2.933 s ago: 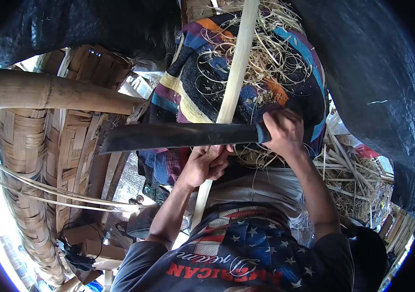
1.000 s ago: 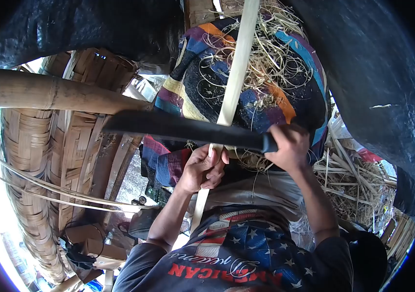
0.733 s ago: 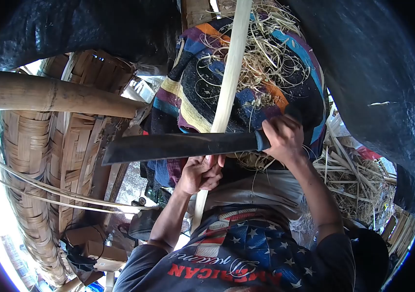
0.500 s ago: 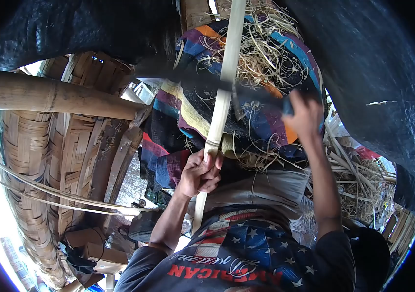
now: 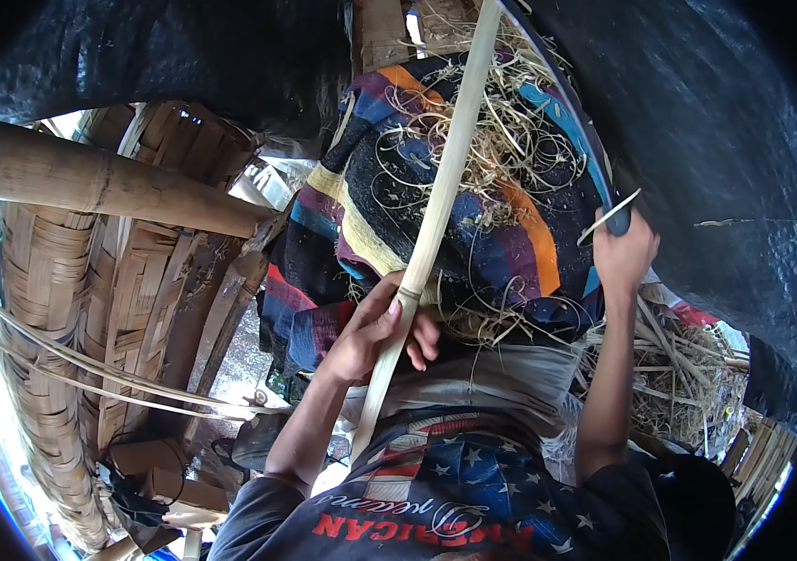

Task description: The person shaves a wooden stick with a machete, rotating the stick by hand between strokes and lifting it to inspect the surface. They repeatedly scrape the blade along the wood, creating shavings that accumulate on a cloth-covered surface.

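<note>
A long pale bamboo strip (image 5: 454,154) slants from the top of the view down to my waist. My left hand (image 5: 366,335) is around its lower part, thumb on top near a node, with the other fingers reaching behind and partly loose. In my right hand (image 5: 626,257) is the dark handle of a long knife (image 5: 587,131). Its blade points up and to the left, apart from the strip along most of its length. A thin sliver lies across the handle end. Below the strip, a striped cloth (image 5: 361,220) covers my lap, strewn with curly bamboo shavings (image 5: 529,145).
A thick bamboo pole (image 5: 108,182) juts in from the left, before woven bamboo panels (image 5: 52,280). Thin bent strips (image 5: 118,379) cross below it. Dark plastic sheeting (image 5: 716,140) hangs at right. More scraps (image 5: 674,383) are piled at lower right.
The knife has swung away from across the strip to the right, its blade now pointing upward. My right hand has moved right and down. My left fingers have loosened; the strip leans more to the right.
</note>
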Motion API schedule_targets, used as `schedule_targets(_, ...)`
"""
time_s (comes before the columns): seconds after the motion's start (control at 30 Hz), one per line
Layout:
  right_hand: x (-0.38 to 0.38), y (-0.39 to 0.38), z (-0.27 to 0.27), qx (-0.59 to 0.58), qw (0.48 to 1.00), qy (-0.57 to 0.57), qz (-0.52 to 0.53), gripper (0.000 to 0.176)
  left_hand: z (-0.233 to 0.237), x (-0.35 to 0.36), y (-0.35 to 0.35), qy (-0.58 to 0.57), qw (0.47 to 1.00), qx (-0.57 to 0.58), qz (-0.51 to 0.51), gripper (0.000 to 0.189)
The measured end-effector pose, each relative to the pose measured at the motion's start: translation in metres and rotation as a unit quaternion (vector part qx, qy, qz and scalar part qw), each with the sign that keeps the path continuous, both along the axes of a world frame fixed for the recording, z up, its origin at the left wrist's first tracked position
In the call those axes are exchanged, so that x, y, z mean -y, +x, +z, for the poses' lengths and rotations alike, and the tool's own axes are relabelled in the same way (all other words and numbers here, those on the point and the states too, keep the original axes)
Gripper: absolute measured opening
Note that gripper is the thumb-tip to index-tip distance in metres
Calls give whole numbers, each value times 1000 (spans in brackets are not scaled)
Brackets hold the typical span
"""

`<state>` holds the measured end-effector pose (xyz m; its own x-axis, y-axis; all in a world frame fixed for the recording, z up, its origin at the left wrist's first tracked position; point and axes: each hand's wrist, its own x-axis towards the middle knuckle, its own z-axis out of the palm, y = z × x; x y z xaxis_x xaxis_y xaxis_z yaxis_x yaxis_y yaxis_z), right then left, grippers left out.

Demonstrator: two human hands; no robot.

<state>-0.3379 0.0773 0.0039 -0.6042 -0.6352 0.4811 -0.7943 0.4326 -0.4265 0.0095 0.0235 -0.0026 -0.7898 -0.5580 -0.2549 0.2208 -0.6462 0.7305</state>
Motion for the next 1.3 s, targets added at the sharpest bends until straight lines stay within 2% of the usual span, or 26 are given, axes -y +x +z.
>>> schedule_targets(0.07,-13,13,2,23,999,47,2,21,-5,4,-7,0,999,-3,38,62)
schedule_targets(0.13,-24,18,-16,16,998,42,35,32,-7,12,-8,58,997,-39,20,57)
schedule_targets(0.17,-27,22,-24,-28,998,16,63,36,2,14,-13,77,997,-22,21,55)
schedule_targets(0.2,-29,28,-19,-46,993,20,104,32,4,18,-16,78,997,-22,21,55)
schedule_targets(0.27,-26,50,-1,-70,983,7,167,26,7,25,-20,49,997,-31,-48,49)
schedule_targets(0.33,-24,60,-12,-96,972,-1,216,24,15,24,-25,29,998,-13,-57,46)
schedule_targets(0.4,-17,72,-8,-99,958,-8,268,25,13,21,-26,-71,993,59,-71,47)
schedule_targets(0.47,-14,80,-13,-86,948,16,305,31,4,16,-27,-54,995,57,-54,41)
schedule_targets(0.53,-8,83,-14,-91,940,14,330,33,5,11,-30,-41,999,13,23,39)
schedule_targets(0.57,-5,83,-14,-91,939,15,332,33,14,8,-32,-63,996,63,26,40)
schedule_targets(0.67,4,80,-15,-102,931,15,349,35,18,4,-33,-101,987,115,45,38)
schedule_targets(0.83,21,71,-13,-149,920,-16,361,27,19,5,-29,-76,991,103,23,37)
schedule_targets(1.0,32,52,-15,-162,931,-48,323,14,22,6,-27,-42,995,94,17,38)
schedule_targets(1.03,31,42,-13,-156,954,-32,256,14,21,6,-22,-29,995,93,18,39)
schedule_targets(1.07,30,26,-11,-85,983,81,138,19,21,4,-17,-16,995,93,18,40)
schedule_targets(1.1,40,12,1,-52,988,144,9,25,15,0,-10,-15,995,95,6,42)
schedule_targets(1.13,48,1,14,-59,984,151,-75,25,11,-4,-8,-15,996,92,7,42)
schedule_targets(1.17,52,-10,16,-56,986,119,-103,25,9,-5,-8,-17,995,101,8,42)
schedule_targets(1.2,53,-16,17,-36,988,100,-113,26,8,-5,-8,-17,994,112,9,42)
schedule_targets(1.27,44,-9,13,-21,996,64,-59,24,9,1,-11,-29,993,112,18,43)
schedule_targets(1.3,37,2,12,-36,998,42,8,22,11,5,-14,-38,993,114,23,43)
